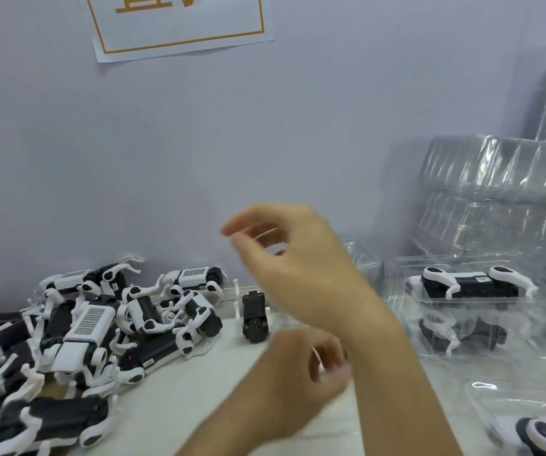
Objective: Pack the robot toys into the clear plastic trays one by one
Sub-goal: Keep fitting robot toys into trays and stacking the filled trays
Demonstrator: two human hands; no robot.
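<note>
Two bare hands: right hand raised, fingers loosely curled, empty; blurred left hand, grip unclear; one black-and-white robot toy just beyond them

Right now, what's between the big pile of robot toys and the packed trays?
In the head view, one lone robot toy stands on the table between the pile and packed trays, partly behind the blurred hands.

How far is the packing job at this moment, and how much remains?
Done: at least one robot toy lies in a clear tray on the right, with another beneath, and one more shows at bottom right. In hand: apparently nothing; the right hand and the blurred left hand seem empty. Left: a large pile of toys, one lone toy, and a stack of empty trays.
</note>
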